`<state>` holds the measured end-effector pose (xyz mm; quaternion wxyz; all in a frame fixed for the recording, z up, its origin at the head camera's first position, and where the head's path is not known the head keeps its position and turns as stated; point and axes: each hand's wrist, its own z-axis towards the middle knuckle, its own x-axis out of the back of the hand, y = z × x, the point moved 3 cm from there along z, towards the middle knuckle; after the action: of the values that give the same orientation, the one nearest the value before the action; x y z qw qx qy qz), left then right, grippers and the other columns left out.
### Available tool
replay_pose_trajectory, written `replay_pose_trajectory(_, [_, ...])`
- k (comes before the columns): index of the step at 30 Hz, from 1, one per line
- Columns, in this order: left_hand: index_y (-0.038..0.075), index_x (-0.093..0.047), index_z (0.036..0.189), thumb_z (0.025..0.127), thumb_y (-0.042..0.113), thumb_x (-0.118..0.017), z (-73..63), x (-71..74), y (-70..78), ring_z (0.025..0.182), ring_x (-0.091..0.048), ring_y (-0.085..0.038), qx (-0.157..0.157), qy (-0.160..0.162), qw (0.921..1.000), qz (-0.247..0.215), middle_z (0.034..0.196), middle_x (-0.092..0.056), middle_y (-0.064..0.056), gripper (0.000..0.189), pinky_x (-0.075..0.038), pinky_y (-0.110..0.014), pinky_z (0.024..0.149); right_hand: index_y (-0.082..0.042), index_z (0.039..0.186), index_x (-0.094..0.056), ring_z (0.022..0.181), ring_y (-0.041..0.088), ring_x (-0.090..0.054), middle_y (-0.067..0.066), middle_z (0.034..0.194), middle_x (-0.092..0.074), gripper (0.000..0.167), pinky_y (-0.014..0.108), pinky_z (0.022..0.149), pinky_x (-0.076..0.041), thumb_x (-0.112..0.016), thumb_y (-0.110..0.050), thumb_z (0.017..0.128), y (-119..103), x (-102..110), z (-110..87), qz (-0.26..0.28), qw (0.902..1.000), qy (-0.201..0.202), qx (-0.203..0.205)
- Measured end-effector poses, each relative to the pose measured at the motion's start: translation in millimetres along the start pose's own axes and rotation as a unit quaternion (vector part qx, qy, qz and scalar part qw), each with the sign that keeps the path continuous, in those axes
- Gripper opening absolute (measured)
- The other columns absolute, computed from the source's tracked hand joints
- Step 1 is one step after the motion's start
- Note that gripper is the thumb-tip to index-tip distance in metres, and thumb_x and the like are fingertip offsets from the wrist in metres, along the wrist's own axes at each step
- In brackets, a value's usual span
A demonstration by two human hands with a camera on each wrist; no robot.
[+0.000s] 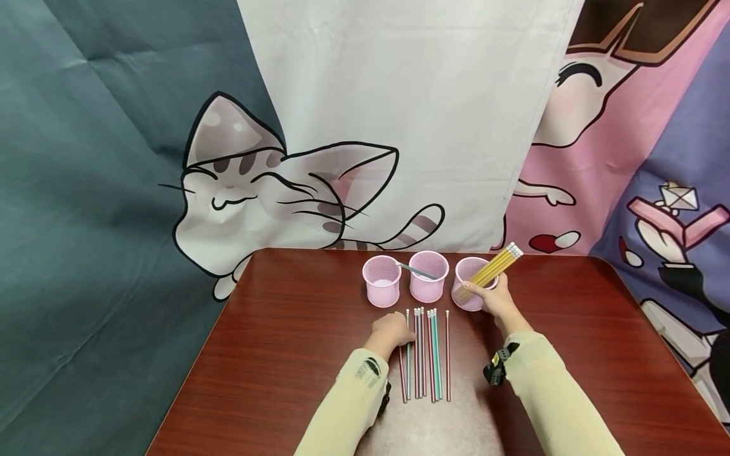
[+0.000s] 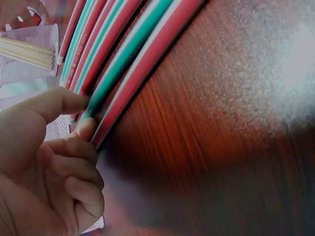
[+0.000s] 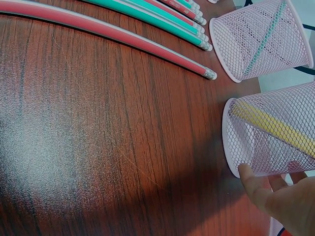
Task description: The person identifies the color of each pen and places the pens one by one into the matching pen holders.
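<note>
My left hand pinches a green pencil near its end between thumb and forefinger, the other fingers curled. A red pencil lies right beside it, and several more red and green pencils lie in a row to the right. With my right hand I grip the side of the right pink mesh pen cup, a finger touching near its base. Several yellow pencils lean to the right inside that cup, eraser ends up. Part of the right hand is cut off in the right wrist view.
The middle pink mesh cup holds a green pencil slanting out to the left. Another pink mesh cup stands left of it. All are near the back edge of the brown wooden table, before a printed cloth.
</note>
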<state>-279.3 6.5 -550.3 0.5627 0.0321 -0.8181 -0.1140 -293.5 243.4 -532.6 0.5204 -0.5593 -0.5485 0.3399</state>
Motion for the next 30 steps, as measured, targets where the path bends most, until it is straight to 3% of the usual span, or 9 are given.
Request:
replay_pose_trajectory(9, [0.012,-0.062,0.077,0.073,0.047,-0.067,-0.8,7.5,-0.4,0.071,-0.058,-0.019,-0.008,0.013,0.9989,-0.044,0.082,-0.064,-0.003,0.035,-0.046,-0.04,0.061,-0.007,0.138,-0.006,0.116,0.032,-0.036,0.023,0.138,-0.024,0.086,0.054,0.09,-0.038,-0.068,-0.03,0.083,-1,0,-0.6,0.009,1.0,-0.003,0.001])
replay_pose_trajectory(15, [0.017,-0.059,0.063,0.075,0.048,-0.064,-2.3,21.4,9.2,0.063,-0.055,-0.015,-0.028,0.019,0.9975,-0.062,0.067,-0.06,0.002,0.033,-0.043,-0.036,0.057,-0.007,0.138,-0.008,0.105,0.027,-0.042,0.022,0.134,-0.028,0.085,0.049,0.083,-0.042,-0.068,-0.03,0.083,0,0,0.8,-0.001,1.0,0.005,0.006])
replay_pose_trajectory(22, [0.018,-0.051,0.06,0.074,0.045,-0.064,-7.2,48.2,21.3,0.056,-0.048,-0.013,-0.071,0.045,0.9915,-0.099,0.058,-0.05,0.006,0.033,-0.038,-0.031,0.05,-0.005,0.137,-0.009,0.099,0.024,-0.043,0.021,0.131,-0.031,0.083,0.045,0.078,-0.044,-0.068,-0.03,0.084,1,0,0.8,-0.01,0.9998,0.008,0.012])
replay_pose_trajectory(30, [0.017,-0.043,0.064,0.076,0.036,-0.063,-7.7,86.1,30.6,0.052,-0.041,-0.01,-0.114,0.092,0.9764,-0.159,0.055,-0.04,0.007,0.03,-0.031,-0.027,0.046,-0.006,0.138,-0.005,0.114,0.032,-0.037,0.024,0.137,-0.025,0.086,0.052,0.087,-0.04,-0.068,-0.029,0.084,1,0,-0.2,0.002,1.0,0.001,0.007])
